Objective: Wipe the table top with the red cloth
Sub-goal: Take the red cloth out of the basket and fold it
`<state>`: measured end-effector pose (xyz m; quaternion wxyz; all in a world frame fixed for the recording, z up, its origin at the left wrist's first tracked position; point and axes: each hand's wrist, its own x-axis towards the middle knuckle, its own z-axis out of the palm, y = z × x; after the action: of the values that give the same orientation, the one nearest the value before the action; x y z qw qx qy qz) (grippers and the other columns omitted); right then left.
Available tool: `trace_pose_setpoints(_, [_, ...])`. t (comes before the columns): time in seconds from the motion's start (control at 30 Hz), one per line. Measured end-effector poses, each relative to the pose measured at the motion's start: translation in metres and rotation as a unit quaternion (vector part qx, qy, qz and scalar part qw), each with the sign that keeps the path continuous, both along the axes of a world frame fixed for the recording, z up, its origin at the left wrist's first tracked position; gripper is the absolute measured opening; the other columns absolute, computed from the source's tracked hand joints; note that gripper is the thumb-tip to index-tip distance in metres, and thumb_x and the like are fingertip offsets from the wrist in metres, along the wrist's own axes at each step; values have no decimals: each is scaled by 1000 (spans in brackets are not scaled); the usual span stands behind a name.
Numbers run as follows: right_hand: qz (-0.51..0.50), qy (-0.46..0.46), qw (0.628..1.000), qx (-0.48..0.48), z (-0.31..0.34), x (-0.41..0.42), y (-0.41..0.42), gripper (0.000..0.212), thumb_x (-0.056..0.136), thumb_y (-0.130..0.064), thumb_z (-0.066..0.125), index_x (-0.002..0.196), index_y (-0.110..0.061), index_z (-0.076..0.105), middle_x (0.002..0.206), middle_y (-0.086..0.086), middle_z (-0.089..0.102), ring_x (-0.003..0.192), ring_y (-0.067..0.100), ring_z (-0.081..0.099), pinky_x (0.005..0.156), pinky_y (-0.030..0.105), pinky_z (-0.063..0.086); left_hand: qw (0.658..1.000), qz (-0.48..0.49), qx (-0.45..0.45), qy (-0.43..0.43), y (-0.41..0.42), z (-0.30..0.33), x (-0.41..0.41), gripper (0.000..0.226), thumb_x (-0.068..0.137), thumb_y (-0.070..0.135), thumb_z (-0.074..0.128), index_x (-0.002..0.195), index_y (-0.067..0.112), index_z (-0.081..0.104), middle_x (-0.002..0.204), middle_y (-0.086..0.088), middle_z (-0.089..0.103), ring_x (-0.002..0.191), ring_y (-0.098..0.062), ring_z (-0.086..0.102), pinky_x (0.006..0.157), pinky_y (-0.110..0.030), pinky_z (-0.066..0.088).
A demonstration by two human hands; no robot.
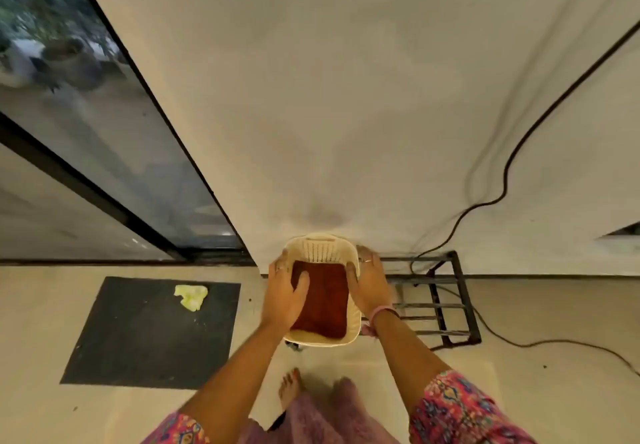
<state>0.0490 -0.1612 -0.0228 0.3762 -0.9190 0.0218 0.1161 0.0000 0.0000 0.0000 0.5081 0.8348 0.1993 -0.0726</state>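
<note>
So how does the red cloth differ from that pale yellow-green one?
The red cloth lies fairly flat inside the cream basket, while the yellow-green cloth sits crumpled on the dark floor mat. The red one looks larger and darker. The left hand reaches in over the red cloth; nothing touches the yellow-green one. Both are soft cloths near the floor.
</note>
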Motion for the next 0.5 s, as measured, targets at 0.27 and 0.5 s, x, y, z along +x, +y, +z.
trace_pose_setpoints(0.27, [192, 166, 960, -120, -70, 29, 16, 52, 95, -17, 48, 145, -8, 32, 150, 11, 32, 136, 24, 35, 112, 30, 26, 816, 337, -383, 273, -23, -87, -11, 10, 93, 9, 49, 94, 2, 57, 81, -8, 54, 68, -17, 53, 59, -26, 44])
trace_pose_setpoints(0.5, [265, 169, 927, -204, -169, 72, 37, 64, 92, -20, 53, 148, -5, 24, 153, 14, 27, 141, 30, 25, 116, 36, 17, 700, 455, -465, 296, -44, -165, 1, 45, 93, 18, 52, 136, 14, 41, 122, -12, 55, 103, -29, 55, 89, -37, 46])
